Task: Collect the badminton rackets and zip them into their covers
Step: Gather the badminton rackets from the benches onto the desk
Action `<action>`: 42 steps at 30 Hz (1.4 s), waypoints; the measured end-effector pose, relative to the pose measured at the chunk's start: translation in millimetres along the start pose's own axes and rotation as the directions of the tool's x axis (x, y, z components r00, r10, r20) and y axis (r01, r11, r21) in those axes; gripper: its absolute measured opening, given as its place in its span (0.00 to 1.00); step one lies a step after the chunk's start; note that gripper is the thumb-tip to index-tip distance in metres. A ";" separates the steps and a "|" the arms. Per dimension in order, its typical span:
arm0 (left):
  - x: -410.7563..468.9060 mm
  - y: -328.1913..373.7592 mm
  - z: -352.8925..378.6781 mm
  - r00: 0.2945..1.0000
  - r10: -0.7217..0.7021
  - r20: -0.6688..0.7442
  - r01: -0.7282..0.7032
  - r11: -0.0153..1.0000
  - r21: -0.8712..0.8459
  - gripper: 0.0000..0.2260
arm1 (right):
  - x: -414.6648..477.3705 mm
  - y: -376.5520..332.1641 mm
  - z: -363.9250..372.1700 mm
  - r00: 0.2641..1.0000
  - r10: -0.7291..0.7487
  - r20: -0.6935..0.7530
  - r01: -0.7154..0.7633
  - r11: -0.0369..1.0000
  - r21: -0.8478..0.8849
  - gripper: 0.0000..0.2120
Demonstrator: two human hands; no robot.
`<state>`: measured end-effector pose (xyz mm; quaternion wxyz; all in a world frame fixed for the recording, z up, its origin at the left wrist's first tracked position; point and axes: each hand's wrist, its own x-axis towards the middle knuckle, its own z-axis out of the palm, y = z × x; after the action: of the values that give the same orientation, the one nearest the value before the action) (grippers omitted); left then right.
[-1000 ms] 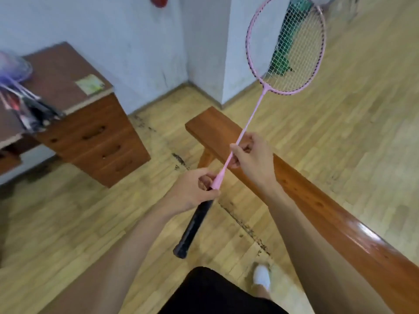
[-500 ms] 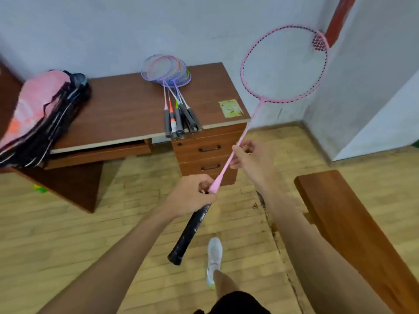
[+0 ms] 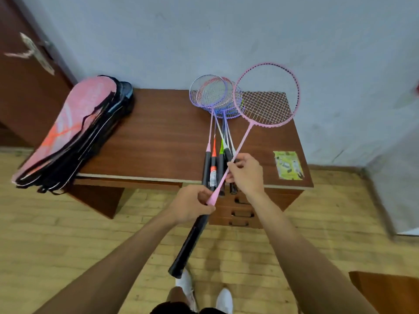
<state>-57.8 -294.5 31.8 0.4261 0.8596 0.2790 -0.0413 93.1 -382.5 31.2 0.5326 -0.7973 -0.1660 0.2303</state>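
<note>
At the table's front edge, the left hand's fingers (image 3: 205, 196) are curled round the pink racket (image 3: 243, 140) just where its pink cone meets the black handle, and they hold it firmly. Higher up the shaft, the right hand's fingers (image 3: 235, 164) pinch the thin pink rod between thumb and fingertips. The left hand (image 3: 192, 206) sits lower and nearer the body, and the right hand (image 3: 243, 174) sits above it, over the handles of the other rackets. The held racket slants from lower left to upper right: its black handle points down over the wooden floor (image 3: 56, 234), and its round strung head lies over the right rear part of the table (image 3: 158, 137).

Just beside that head, to its left, a pile of rackets (image 3: 214, 96) lies on the table with heads overlapping near the wall and black handles jutting past the front edge. There seem to be four or five, though the stacked frames are hard to count. Well apart, on the table's left end, a stack of racket covers (image 3: 74, 130) lies slanted and overhangs the edge, a pink one on top. A yellow-green sticker (image 3: 288, 165) sits near the right front corner. Drawers (image 3: 240, 214) show beneath the hands, white shoes (image 3: 224, 300) below, and a brown door (image 3: 27, 87) stands at the left.
</note>
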 end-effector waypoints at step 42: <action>325.1 -120.8 -50.0 0.954 -0.220 0.205 0.261 0.945 -0.200 0.15 | 314.3 37.3 148.4 0.997 0.006 0.073 0.034 0.848 -0.528 0.05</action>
<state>145.1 -54.0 -122.7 0.5356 0.7580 0.3453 -0.1390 276.8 -121.6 -111.6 0.2878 -0.9032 -0.2477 0.2003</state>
